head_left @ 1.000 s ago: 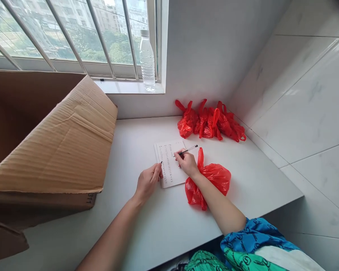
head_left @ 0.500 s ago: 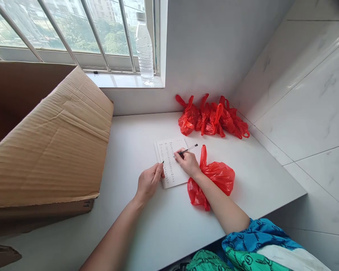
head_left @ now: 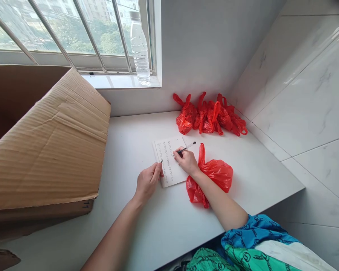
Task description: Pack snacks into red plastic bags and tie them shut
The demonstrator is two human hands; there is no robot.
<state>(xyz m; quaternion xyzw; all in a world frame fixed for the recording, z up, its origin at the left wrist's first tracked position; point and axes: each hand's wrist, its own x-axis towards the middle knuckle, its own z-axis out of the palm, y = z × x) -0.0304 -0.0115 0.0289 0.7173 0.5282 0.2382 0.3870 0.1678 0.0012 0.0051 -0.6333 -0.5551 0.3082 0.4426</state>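
Observation:
A small white notepad [head_left: 166, 158] covered in columns of writing lies on the white counter [head_left: 147, 210]. My right hand [head_left: 187, 161] is closed around a pen [head_left: 188, 146], its tip on the page. My left hand [head_left: 147, 181] rests at the pad's left edge, fingers curled, with a small dark object pinched at the fingertips that I cannot name. A tied red plastic bag [head_left: 214, 174] lies under my right forearm.
Several more tied red bags [head_left: 209, 116] sit against the back wall. A large open cardboard box [head_left: 49, 145] fills the left of the counter. A clear water bottle [head_left: 139, 49] stands on the window sill. Tiled wall bounds the right side.
Both hands stay in place on the notepad; only the camera view has shifted slightly.

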